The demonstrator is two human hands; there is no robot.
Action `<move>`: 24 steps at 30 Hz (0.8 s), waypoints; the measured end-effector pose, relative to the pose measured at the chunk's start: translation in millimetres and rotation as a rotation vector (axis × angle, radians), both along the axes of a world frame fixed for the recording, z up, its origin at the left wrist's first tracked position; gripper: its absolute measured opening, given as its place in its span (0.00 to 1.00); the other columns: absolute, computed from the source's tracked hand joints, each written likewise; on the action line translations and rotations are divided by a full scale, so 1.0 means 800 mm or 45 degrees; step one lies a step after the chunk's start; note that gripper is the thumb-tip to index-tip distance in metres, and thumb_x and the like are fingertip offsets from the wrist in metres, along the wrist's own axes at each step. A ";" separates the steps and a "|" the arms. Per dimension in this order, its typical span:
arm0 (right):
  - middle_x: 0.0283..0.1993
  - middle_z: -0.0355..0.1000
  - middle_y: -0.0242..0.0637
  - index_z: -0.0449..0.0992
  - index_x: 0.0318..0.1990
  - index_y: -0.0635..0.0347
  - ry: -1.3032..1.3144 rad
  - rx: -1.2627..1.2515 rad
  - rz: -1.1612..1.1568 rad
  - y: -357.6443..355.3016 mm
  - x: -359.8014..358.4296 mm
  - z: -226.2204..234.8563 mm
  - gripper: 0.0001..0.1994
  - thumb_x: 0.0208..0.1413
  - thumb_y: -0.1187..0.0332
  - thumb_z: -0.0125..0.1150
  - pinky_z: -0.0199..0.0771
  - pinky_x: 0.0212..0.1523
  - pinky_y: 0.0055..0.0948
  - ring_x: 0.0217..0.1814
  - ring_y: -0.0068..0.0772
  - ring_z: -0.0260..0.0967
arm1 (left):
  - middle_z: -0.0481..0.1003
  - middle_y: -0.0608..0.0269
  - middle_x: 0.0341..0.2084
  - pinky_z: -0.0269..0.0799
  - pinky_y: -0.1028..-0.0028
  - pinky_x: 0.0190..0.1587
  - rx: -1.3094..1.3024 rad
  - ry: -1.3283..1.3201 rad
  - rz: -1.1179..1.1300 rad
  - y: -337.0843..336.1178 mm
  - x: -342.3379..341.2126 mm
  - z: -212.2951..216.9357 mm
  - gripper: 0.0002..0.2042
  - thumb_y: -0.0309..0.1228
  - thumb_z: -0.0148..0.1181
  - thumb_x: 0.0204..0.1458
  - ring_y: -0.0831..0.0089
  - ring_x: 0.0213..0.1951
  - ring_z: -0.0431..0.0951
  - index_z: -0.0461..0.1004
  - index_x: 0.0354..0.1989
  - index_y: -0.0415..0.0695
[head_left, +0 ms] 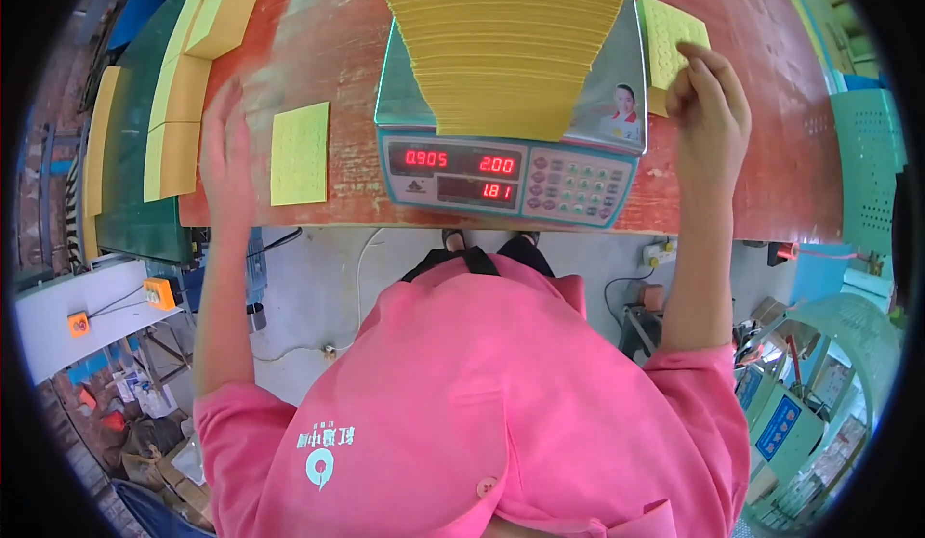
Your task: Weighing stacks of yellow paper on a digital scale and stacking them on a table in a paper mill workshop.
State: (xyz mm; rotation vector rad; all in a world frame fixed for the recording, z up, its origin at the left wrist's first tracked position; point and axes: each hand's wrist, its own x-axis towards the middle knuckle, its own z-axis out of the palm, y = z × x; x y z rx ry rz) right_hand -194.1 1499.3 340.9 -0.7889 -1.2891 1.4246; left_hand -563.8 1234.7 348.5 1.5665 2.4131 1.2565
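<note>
Pink shirt fills the lower middle. Beyond it, on the red table, one tall yellow stack stands on the scale. Left hand is open and empty, between yellow blocks and a small pad. Right hand, fingers half bent, is at the right pad; I cannot tell whether it grips.

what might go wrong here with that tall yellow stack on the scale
The tall yellow stack stands on the scale with no hand steadying it, so a knock might topple it. The right hand is close beside the scale; a bump could jar it. The flat yellow piece lies near the front edge of the table and might get brushed off.
</note>
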 end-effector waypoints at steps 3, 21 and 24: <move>0.35 0.72 0.36 0.74 0.50 0.69 -0.008 -0.022 0.056 0.026 -0.033 0.012 0.14 0.64 0.69 0.51 0.65 0.37 0.21 0.33 0.24 0.67 | 0.63 0.49 0.64 0.59 0.62 0.65 0.162 -0.326 -0.059 0.052 0.004 0.049 0.28 0.46 0.42 0.66 0.60 0.66 0.61 0.59 0.66 0.35; 0.53 0.74 0.38 0.74 0.54 0.68 0.057 -0.415 0.387 0.025 -0.123 0.025 0.29 0.64 0.46 0.47 0.62 0.57 0.29 0.53 0.28 0.67 | 0.75 0.55 0.54 0.76 0.70 0.50 -0.569 -1.440 -0.481 0.217 0.098 0.176 0.27 0.45 0.53 0.61 0.70 0.49 0.79 0.64 0.63 0.38; 0.51 0.74 0.31 0.75 0.55 0.58 0.149 -0.295 0.565 0.028 -0.100 0.001 0.28 0.63 0.43 0.48 0.61 0.55 0.33 0.56 0.26 0.65 | 0.76 0.56 0.52 0.77 0.72 0.49 -0.589 -1.509 -0.434 0.205 0.110 0.175 0.26 0.43 0.54 0.61 0.72 0.47 0.80 0.65 0.63 0.39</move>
